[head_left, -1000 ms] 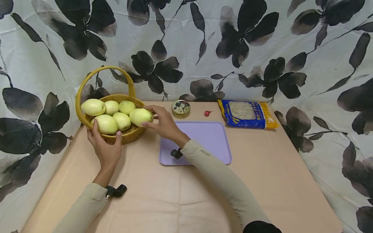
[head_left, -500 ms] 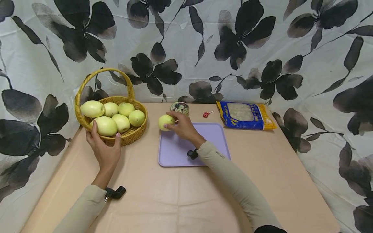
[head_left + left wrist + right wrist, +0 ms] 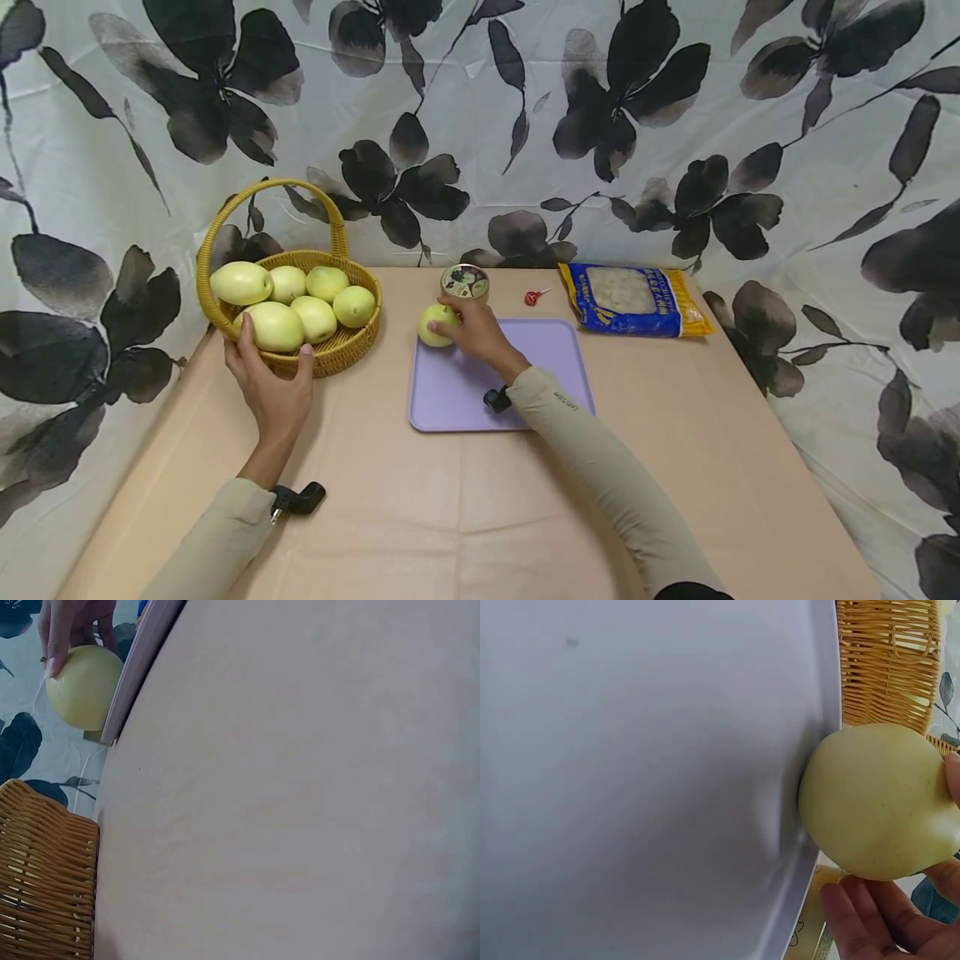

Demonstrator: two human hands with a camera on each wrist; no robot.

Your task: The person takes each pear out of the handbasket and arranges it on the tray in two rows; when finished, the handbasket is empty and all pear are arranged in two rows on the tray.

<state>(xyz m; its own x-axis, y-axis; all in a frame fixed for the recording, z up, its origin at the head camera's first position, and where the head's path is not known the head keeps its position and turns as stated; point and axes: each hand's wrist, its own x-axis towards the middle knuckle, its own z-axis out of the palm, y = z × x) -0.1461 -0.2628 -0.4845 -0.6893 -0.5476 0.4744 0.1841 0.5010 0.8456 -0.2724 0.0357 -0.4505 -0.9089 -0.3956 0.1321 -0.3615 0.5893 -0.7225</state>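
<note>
A yellow wicker basket (image 3: 341, 362) with a tall arched handle stands at the table's back left, holding several pale yellow-green fruits (image 3: 273, 327). My left hand (image 3: 273, 396) holds its front rim, thumb and fingers spread apart along it. At the far left corner of the purple tray (image 3: 480, 408), my right hand (image 3: 480, 333) grips one smooth, rounded, pale yellow-green fruit (image 3: 435, 325). Close up in the right wrist view, this fruit (image 3: 877, 802) overlaps the tray's raised edge. Part of it is hidden behind my thumb and fingers.
A round tin (image 3: 465, 282) with a patterned lid stands just behind the tray. To its right lie a small red lollipop (image 3: 533, 297) and a blue-and-yellow packet (image 3: 630, 300). A floral cloth (image 3: 517, 200) hangs behind the table's back edge.
My right hand has carried the fruit from the basket's right side over to the tray's far left corner, lowering slightly in the last half second. My left hand has stayed at the basket.
</note>
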